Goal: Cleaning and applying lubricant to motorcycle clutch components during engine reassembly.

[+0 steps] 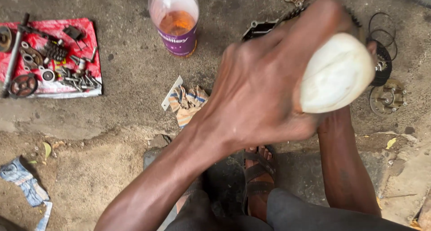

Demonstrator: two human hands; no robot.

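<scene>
While the left hand (265, 87) is closed around a white rounded object (334, 74) above the concrete floor (130, 69), the right hand is hidden behind it (its grip I cannot tell). Toward the floor's far edge stands a plastic bottle (176, 20); a red cloth (49, 56) with metal parts (54, 65) lies at the far-left corner.

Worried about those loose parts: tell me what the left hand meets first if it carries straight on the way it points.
The left hand, gripping a whitish rounded object, points toward upper right. First in line are probably the dark round metal parts on the concrete, though depth is unclear.
</scene>
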